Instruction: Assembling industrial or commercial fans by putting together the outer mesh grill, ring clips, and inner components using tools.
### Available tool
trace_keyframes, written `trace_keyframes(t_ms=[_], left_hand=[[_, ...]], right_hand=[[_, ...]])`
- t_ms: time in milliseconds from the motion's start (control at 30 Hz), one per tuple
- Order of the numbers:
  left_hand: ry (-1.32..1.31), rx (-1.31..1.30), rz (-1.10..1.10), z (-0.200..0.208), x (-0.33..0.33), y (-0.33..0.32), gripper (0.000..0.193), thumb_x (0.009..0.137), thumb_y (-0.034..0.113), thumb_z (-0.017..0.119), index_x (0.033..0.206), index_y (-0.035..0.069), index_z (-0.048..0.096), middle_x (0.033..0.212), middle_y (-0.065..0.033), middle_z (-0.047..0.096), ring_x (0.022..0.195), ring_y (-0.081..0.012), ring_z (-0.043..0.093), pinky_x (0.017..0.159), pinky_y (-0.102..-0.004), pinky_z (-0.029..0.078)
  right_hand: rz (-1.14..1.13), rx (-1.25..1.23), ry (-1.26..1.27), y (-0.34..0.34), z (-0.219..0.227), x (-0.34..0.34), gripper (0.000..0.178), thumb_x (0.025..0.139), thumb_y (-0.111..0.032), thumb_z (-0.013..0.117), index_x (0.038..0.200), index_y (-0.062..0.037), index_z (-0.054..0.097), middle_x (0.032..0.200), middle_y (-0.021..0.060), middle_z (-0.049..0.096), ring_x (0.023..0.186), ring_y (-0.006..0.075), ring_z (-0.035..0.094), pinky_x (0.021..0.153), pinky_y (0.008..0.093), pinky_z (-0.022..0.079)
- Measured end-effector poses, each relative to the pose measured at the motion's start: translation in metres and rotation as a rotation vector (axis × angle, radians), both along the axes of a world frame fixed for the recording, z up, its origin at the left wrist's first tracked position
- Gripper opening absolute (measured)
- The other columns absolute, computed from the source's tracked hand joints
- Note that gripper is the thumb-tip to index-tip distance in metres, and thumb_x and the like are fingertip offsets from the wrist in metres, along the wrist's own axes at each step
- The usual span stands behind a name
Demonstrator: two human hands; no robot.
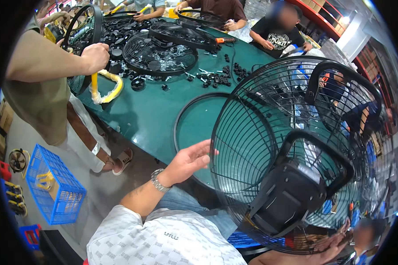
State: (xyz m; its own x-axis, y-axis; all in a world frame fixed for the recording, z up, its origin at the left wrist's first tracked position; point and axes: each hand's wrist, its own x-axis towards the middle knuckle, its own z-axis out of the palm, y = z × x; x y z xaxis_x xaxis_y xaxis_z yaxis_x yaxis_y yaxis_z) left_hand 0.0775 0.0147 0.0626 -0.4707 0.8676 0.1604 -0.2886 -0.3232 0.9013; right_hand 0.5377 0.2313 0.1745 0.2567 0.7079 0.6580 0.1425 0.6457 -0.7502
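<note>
A black round fan [287,194] with a wire guard, a boxy motor housing and two bar handles is tilted up in front of me. My right hand [331,247] supports its lower edge, its fingers spread along the guard and partly seen through the wires. At the guard's left rim is my left hand [185,164], with its fingers stretched out and the fingertips at the wires; whether they press on it I cannot tell. A thin black ring [177,126] lies on the green table [146,126], partly behind the fan.
Fan guards [160,53], loose black knobs [221,79] and screws cover the table's far part. On the left a co-worker's hand [96,58] holds a black hoop near a yellow tube frame [118,90]. A blue crate [53,185] stands on the floor. Other people sit across the table.
</note>
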Motion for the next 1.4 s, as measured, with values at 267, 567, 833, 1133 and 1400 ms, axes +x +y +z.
trace_keyframes(t_ms=[267,567,833,1133,1400], left_hand=[[0.047,-0.195,0.051,-0.004,-0.020,-0.035,0.065,0.088,0.012,0.070,0.142,-0.003,0.037,0.107,-0.0031,0.059,0.087,-0.0073,0.054,0.075,-0.0219,0.047],[-0.067,-0.392,0.004,-0.019,0.001,-0.064,0.044,0.088,0.010,0.068,0.125,-0.002,0.048,0.107,-0.0066,0.062,0.094,-0.0116,0.058,0.082,-0.0257,0.047],[0.078,-0.476,0.198,-0.028,-0.029,-0.067,0.035,0.093,0.022,0.063,0.117,-0.002,0.052,0.095,-0.0056,0.064,0.080,-0.0098,0.057,0.074,-0.0235,0.047],[-0.050,-0.597,0.216,-0.038,-0.083,-0.053,0.041,0.093,0.023,0.063,0.120,-0.006,0.053,0.086,-0.0003,0.057,0.074,-0.0067,0.055,0.070,-0.0212,0.049],[-0.043,-0.625,0.247,-0.042,-0.080,-0.038,0.050,0.091,0.021,0.066,0.126,-0.010,0.047,0.087,-0.0013,0.058,0.073,-0.0077,0.055,0.070,-0.0220,0.049]], right_hand=[[0.468,-0.395,0.210,0.005,-0.035,-0.100,0.054,0.092,-0.015,0.060,0.137,0.0042,0.039,0.064,-0.0040,0.042,0.044,0.0043,0.036,0.037,0.0207,0.031],[0.631,-0.367,0.242,0.026,-0.095,-0.082,0.060,0.091,-0.021,0.059,0.140,0.0064,0.036,0.111,0.0079,0.058,0.072,0.0055,0.049,0.062,0.0178,0.043],[0.410,-0.705,0.058,0.028,-0.084,-0.169,0.050,0.089,-0.021,0.064,0.131,0.0019,0.051,0.068,-0.0064,0.046,0.049,0.0003,0.035,0.041,0.0170,0.024],[0.472,-0.739,-0.158,0.082,-0.108,-0.265,0.068,0.083,-0.033,0.072,0.129,0.0120,0.050,0.079,0.0017,0.056,0.064,0.0057,0.046,0.058,0.0196,0.036],[0.461,-0.829,-0.268,0.116,-0.130,-0.263,0.070,0.083,-0.040,0.069,0.124,0.0138,0.053,0.116,0.0198,0.063,0.107,0.0219,0.058,0.094,0.0285,0.041]])
